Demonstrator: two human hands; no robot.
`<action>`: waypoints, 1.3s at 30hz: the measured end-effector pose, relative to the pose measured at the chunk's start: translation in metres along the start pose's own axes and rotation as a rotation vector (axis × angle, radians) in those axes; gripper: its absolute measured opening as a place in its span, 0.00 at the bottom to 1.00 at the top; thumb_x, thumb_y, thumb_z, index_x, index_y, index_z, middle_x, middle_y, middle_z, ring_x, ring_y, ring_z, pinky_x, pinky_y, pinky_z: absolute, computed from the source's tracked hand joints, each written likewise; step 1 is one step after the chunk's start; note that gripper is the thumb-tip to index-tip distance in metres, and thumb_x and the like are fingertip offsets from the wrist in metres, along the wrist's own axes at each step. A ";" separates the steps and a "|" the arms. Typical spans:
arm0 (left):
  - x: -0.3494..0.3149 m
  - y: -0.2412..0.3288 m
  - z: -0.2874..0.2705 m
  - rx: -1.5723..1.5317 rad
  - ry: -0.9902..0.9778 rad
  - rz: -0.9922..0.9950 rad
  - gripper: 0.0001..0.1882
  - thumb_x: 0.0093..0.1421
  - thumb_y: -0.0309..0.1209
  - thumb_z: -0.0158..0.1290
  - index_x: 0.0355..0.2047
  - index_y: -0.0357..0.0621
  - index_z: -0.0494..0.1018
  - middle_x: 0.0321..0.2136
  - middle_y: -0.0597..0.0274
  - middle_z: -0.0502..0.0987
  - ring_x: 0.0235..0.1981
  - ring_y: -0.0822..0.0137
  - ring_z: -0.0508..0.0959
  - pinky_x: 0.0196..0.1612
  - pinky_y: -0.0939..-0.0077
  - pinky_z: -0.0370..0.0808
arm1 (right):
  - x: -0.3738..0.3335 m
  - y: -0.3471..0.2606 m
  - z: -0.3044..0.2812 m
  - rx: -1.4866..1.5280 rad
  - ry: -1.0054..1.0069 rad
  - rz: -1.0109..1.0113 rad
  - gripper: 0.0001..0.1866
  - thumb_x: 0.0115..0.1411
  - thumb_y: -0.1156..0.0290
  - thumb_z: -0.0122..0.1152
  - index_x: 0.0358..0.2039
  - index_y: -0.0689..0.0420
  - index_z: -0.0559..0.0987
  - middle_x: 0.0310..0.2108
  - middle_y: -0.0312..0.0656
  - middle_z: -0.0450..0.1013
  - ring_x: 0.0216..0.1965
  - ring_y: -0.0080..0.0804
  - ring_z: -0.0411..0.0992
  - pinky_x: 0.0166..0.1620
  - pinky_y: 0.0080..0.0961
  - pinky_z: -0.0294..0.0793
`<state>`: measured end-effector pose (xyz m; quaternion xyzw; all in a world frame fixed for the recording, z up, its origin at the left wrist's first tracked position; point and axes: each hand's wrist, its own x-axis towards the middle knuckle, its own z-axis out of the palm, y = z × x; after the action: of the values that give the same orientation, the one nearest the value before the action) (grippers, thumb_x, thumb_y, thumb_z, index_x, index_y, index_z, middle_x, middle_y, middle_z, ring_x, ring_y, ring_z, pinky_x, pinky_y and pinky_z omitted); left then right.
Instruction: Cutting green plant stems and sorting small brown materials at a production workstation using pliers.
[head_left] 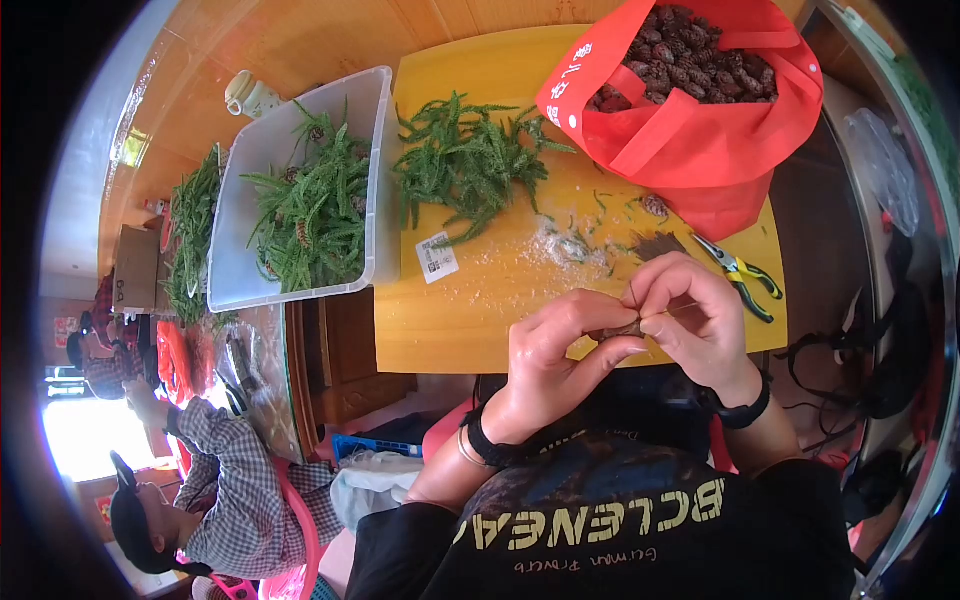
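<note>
My left hand (555,345) and my right hand (690,315) meet over the near edge of a yellow wooden board (470,310). Together they pinch a small brown pine cone (622,328), mostly hidden by my fingers. A thin wire runs from the cone between my right fingers. A pile of green artificial fir sprigs (465,160) lies on the board beyond my hands. A red bag (700,130) full of pine cones stands at the far right.
Yellow-handled pliers (742,275) lie on the board right of my hands, next to a bundle of short wires (655,245) and a loose cone (655,206). A clear plastic bin (260,170) holds more sprigs at left. Another person in a checked shirt (235,480) sits at lower left.
</note>
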<state>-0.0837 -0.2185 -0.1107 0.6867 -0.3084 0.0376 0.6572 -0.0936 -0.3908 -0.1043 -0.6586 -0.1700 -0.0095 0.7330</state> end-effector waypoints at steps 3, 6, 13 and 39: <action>0.000 -0.003 0.000 -0.058 -0.002 -0.008 0.12 0.49 0.20 0.59 0.34 0.33 0.69 0.31 0.55 0.74 0.30 0.69 0.75 0.33 0.80 0.74 | -0.001 0.001 -0.001 -0.020 -0.001 -0.077 0.08 0.51 0.76 0.62 0.25 0.62 0.71 0.33 0.45 0.68 0.36 0.31 0.68 0.40 0.23 0.68; -0.002 -0.004 0.001 -0.062 0.002 -0.017 0.11 0.52 0.21 0.57 0.35 0.32 0.68 0.31 0.54 0.74 0.30 0.71 0.76 0.30 0.82 0.74 | -0.002 0.000 0.000 -0.150 0.027 -0.143 0.07 0.50 0.78 0.62 0.25 0.63 0.72 0.31 0.45 0.69 0.35 0.32 0.69 0.39 0.23 0.68; -0.005 -0.002 0.007 -0.203 0.057 -0.142 0.11 0.55 0.23 0.54 0.36 0.32 0.67 0.30 0.56 0.74 0.28 0.70 0.78 0.24 0.84 0.74 | 0.000 -0.001 0.000 -0.359 0.065 -0.340 0.06 0.48 0.79 0.62 0.26 0.62 0.73 0.28 0.45 0.71 0.31 0.35 0.71 0.35 0.25 0.70; -0.002 -0.017 -0.011 -0.819 0.131 -0.343 0.13 0.53 0.26 0.57 0.37 0.42 0.66 0.40 0.52 0.71 0.36 0.66 0.75 0.37 0.81 0.73 | -0.062 0.033 -0.124 -1.150 0.147 0.420 0.19 0.41 0.82 0.59 0.36 0.60 0.67 0.39 0.47 0.66 0.42 0.45 0.68 0.45 0.31 0.67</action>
<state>-0.0740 -0.2086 -0.1251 0.4073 -0.1372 -0.1537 0.8898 -0.1148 -0.5195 -0.1611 -0.9654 0.0466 -0.0003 0.2566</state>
